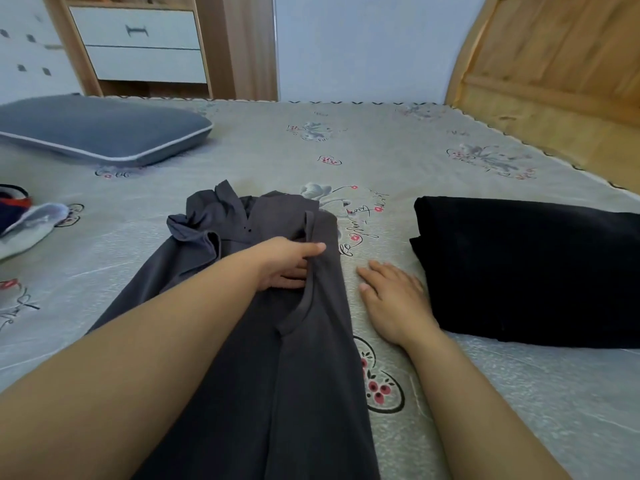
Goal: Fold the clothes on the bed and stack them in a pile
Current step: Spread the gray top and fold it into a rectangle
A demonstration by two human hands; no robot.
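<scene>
Grey shirt (277,341) lies on the bed (398,150), its folded edge pinched by the left hand (287,263), while the right hand (394,299) rests flat beside it, fingers (372,271) spread.

A home bedroom.
A bed (398,150) with wooden headboard (554,64), a pillow (100,129), and a drawer unit (138,46).

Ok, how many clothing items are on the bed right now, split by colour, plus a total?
Dark grey: 1, the grey garment being folded, left hand gripping a fold.
Black: 1, the folded black garment at the right.
Mixed white, navy and red: 1 heap, the unfolded clothes at the left edge; pieces cannot be separated.
Total: 3 visible.
</scene>
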